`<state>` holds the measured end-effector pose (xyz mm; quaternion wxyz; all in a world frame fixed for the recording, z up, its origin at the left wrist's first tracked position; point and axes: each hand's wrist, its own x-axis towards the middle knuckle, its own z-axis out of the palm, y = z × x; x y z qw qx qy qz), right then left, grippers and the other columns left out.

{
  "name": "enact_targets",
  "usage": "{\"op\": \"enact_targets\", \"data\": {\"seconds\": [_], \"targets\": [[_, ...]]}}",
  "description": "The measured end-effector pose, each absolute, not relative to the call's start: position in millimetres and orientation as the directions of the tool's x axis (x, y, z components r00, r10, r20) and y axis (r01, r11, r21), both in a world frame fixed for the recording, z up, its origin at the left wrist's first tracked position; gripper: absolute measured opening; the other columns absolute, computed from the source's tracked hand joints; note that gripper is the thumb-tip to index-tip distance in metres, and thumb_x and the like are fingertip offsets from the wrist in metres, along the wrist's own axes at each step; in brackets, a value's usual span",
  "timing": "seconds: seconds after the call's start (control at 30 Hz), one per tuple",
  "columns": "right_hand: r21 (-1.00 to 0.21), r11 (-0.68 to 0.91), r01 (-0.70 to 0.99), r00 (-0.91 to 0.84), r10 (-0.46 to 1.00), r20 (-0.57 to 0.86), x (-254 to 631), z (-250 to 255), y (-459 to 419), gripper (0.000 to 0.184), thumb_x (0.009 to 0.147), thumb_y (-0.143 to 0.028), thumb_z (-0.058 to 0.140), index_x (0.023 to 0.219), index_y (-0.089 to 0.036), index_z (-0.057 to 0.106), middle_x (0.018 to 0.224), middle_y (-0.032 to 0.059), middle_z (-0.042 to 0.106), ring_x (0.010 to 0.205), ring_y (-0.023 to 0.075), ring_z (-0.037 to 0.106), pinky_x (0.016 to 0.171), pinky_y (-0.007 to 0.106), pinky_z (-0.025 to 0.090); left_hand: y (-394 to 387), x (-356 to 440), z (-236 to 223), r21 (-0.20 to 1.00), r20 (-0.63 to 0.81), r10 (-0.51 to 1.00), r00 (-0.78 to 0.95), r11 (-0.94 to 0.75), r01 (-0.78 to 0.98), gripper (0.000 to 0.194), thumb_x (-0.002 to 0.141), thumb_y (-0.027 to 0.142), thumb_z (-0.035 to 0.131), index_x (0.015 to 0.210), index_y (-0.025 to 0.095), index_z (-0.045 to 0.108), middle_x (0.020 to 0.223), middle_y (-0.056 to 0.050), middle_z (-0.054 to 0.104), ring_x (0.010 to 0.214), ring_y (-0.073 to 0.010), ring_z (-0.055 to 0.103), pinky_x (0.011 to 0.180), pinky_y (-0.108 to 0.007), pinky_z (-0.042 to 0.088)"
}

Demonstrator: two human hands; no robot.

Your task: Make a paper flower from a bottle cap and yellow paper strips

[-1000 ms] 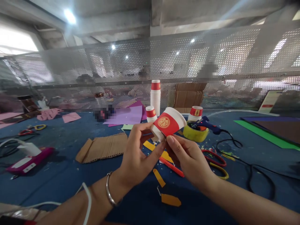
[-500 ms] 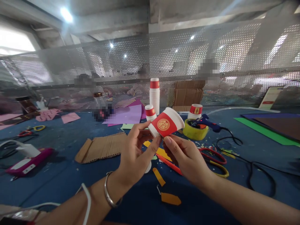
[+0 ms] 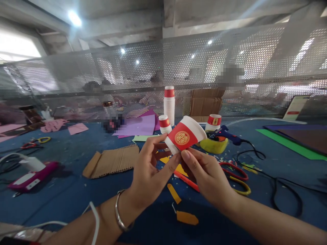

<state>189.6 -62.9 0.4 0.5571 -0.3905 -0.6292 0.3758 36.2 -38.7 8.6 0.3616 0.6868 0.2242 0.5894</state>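
Your left hand (image 3: pixel 149 170) and right hand (image 3: pixel 206 173) both pinch the paper cup (image 3: pixel 185 136), now tipped slightly further right, above the orange strips (image 3: pixel 174 193).

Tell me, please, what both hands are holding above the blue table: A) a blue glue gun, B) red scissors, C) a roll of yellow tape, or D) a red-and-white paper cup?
D: the left hand and right hand pinch the base of a tilted red-and-white paper cup.
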Motion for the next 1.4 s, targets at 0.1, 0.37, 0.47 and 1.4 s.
{"op": "enact_targets", "data": {"seconds": [0.1, 0.37, 0.47, 1.4], "targets": [[-0.894, 0.434, 0.108, -0.088, 0.900, 0.426, 190.2, 3.5, -63.0, 0.047, 0.099, -0.057, 0.048, 0.068, -0.022, 0.049, 0.059, -0.0034, 0.040, 0.049, 0.0098, 0.031, 0.041, 0.024, 0.023, -37.5, 36.3, 12.8, 0.821, 0.569, 0.798, 0.197, -0.541, -0.182, 0.032, 0.091, 0.032, 0.072, 0.118, 0.021, 0.061, 0.111, -0.008, 0.074, 0.098, -0.0182, 0.073, 0.084, -0.030, 0.063], [-0.909, 0.402, 0.110, -0.092, 0.915, 0.394, 191.1, 0.5, -59.1, 0.046, 0.098, -0.058, 0.049, 0.069, -0.022, 0.049, 0.059, -0.0041, 0.039, 0.049, 0.0101, 0.031, 0.041, 0.025, 0.024, -32.5, 34.3, 12.6, 0.848, 0.528, 0.820, 0.221, -0.497, -0.183, 0.027, 0.087, 0.029, 0.076, 0.108, 0.021, 0.061, 0.098, -0.005, 0.075, 0.091, -0.0171, 0.073, 0.077, -0.028, 0.063], [-0.910, 0.402, 0.098, -0.093, 0.914, 0.394, 190.9, -3.2, -58.1, 0.045, 0.098, -0.058, 0.049, 0.072, -0.021, 0.052, 0.063, -0.0032, 0.040, 0.052, 0.0106, 0.031, 0.044, 0.025, 0.025, -33.4, 33.6, 10.3, 0.812, 0.582, 0.776, 0.243, -0.564, -0.146, 0.027, 0.088, 0.024, 0.074, 0.111, 0.022, 0.060, 0.102, -0.006, 0.073, 0.096, -0.0179, 0.071, 0.082, -0.031, 0.062], [-0.938, 0.334, 0.094, -0.072, 0.942, 0.328, 189.6, -6.3, -53.5, 0.048, 0.097, -0.061, 0.049, 0.072, -0.021, 0.051, 0.062, -0.0042, 0.038, 0.050, 0.0093, 0.028, 0.041, 0.025, 0.020, -27.5, 34.0, 4.0, 0.784, 0.617, 0.764, 0.189, -0.618, -0.060, 0.028, 0.088, 0.026, 0.074, 0.112, 0.022, 0.059, 0.105, -0.007, 0.072, 0.095, -0.0189, 0.069, 0.083, -0.035, 0.060]]}}
